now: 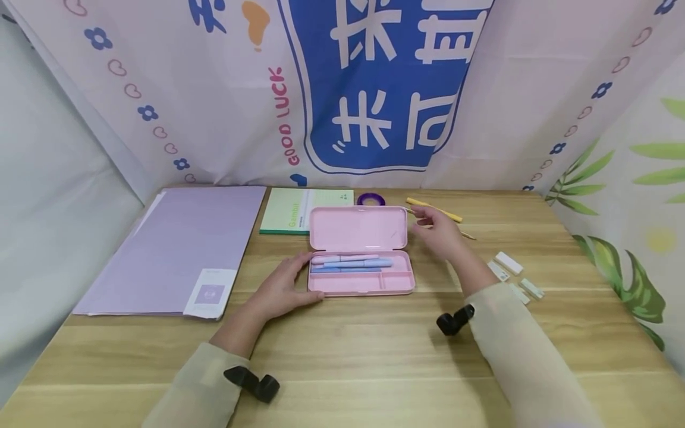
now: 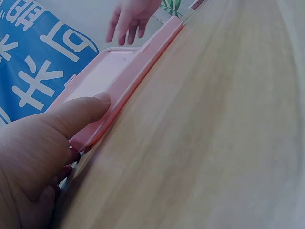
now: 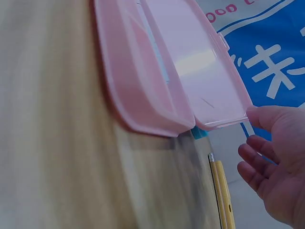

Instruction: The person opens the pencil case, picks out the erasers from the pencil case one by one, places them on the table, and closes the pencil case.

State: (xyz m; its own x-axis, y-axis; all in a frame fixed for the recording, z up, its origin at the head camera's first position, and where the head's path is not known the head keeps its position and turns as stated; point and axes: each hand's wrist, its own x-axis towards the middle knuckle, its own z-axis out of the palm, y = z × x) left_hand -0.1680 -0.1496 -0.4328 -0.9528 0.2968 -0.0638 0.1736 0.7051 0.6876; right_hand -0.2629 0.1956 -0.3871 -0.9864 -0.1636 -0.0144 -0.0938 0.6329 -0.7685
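Note:
A pink pencil case [image 1: 361,286] lies on the table with its lid [image 1: 358,229] raised. Several pens [image 1: 350,263] in pink and blue lie in its long rear compartment; the small front compartments hold nothing visible. My left hand [image 1: 280,289] grips the case's left end, thumb [image 2: 90,112] on the front edge and the other fingers around the side, partly hidden. At the lid's right edge is my right hand [image 1: 439,232], its fingertip at the lid's corner in the right wrist view and its other fingers [image 3: 257,160] loosely bent, holding nothing.
A purple folder [image 1: 182,249] lies at the left. Behind the case are a green notebook [image 1: 283,208] and a purple tape roll [image 1: 371,199]. A yellow pen-like stick [image 1: 449,215] and a pencil [image 1: 468,235] lie near my right hand. Several small white blocks [image 1: 509,263] sit farther right.

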